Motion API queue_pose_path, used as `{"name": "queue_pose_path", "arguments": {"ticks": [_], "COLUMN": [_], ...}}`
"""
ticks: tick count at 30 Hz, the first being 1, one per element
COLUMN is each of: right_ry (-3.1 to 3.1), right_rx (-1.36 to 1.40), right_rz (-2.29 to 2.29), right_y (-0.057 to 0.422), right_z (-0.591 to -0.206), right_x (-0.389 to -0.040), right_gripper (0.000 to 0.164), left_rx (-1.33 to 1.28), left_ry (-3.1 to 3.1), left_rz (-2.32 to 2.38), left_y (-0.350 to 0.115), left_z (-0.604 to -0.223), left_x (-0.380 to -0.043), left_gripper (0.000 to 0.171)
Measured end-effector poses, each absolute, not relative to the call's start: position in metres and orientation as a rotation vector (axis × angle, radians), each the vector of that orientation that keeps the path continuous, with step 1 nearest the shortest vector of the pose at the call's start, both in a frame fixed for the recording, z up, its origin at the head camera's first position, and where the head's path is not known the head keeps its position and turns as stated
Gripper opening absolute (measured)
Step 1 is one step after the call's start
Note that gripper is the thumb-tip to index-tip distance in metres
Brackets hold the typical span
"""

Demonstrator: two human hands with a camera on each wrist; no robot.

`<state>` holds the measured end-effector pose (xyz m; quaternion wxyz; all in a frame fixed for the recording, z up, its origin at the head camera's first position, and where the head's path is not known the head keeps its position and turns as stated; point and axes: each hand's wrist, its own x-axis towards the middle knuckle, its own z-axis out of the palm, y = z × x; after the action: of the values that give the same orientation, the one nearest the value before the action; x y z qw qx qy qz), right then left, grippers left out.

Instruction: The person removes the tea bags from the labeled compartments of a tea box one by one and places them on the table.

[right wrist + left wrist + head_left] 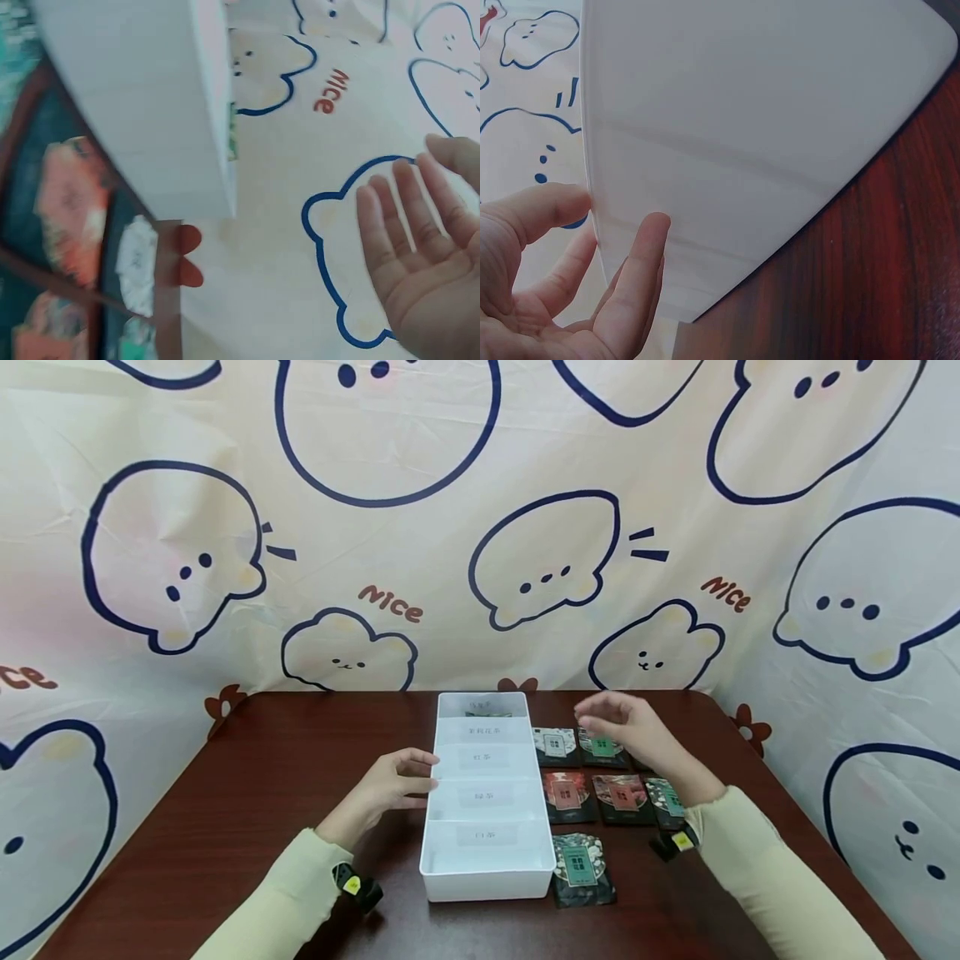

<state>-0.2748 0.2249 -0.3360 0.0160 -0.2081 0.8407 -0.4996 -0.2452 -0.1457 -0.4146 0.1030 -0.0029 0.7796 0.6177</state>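
A long white box (487, 883) with labelled compartments stands mid-table. In its far compartment lies a packet (489, 714), also peeking past the rim in the right wrist view. My left hand (390, 789) is at the box's left side, fingers loosely bent with the tips at the wall and rim. To the right of the box, my right hand (626, 727) hovers over the far row of packets, holding nothing; its fingers look fairly straight in the right wrist view. Beneath it are a white-labelled packet (555, 744) and a green-labelled packet (602, 748), partly covered by the hand.
Nearer along the box's right side lie two red packets (567, 796) and a green-labelled packet (666, 802). Another green-labelled packet (581, 870) sits by the box's near right corner. A cartoon-printed curtain (420, 552) rises behind the dark wooden table (300, 760).
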Motion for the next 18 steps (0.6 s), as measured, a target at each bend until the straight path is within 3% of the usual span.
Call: {"name": "queue_pose_path", "arguments": {"ticks": [8,18], "right_ry": [2.468,2.359], "right_rx": [-0.714,-0.737], "right_rz": [-1.733,-1.701], "right_y": [0.192,0.147], "right_z": [-0.322,-0.342], "right_x": [-0.319,-0.367], "right_gripper": [0.039,0.039], "left_rx": [-0.012,-0.011], "left_ry": [2.279,2.295], "left_rz": [1.838,1.832], "left_y": [-0.146,-0.146], "left_z": [-0.415,-0.414], "left_x": [-0.247,-0.244], "left_gripper": [0.038,0.036]}}
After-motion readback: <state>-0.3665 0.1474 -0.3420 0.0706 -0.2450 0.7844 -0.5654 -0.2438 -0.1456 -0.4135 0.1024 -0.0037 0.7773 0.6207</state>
